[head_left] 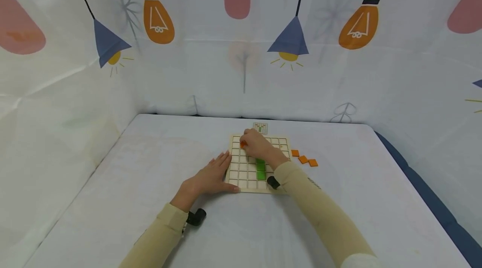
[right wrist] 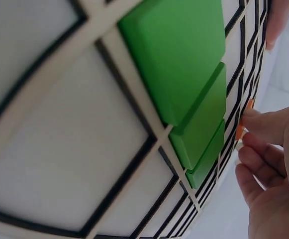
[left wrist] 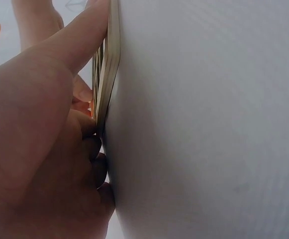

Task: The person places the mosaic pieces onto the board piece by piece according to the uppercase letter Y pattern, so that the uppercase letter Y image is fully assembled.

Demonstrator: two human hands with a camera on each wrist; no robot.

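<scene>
A wooden grid board (head_left: 244,185) lies on the white table, with green square tiles (head_left: 261,169) set in one column of its cells. My right hand (head_left: 259,144) reaches over the board's far left part and pinches an orange tile (head_left: 243,144) between thumb and fingers; in the right wrist view this orange tile (right wrist: 240,130) sits at the grid. My left hand (head_left: 211,176) rests along the board's left side, fingers straight, thumb at the near edge. The left wrist view shows that hand's fingers (left wrist: 99,167) against the board's side (left wrist: 113,55).
Three loose orange tiles (head_left: 303,159) lie on the table to the right of the board. A small card with a printed grid pattern (head_left: 260,128) lies just beyond the far edge. A printed curtain (head_left: 211,67) surrounds the table (head_left: 169,142).
</scene>
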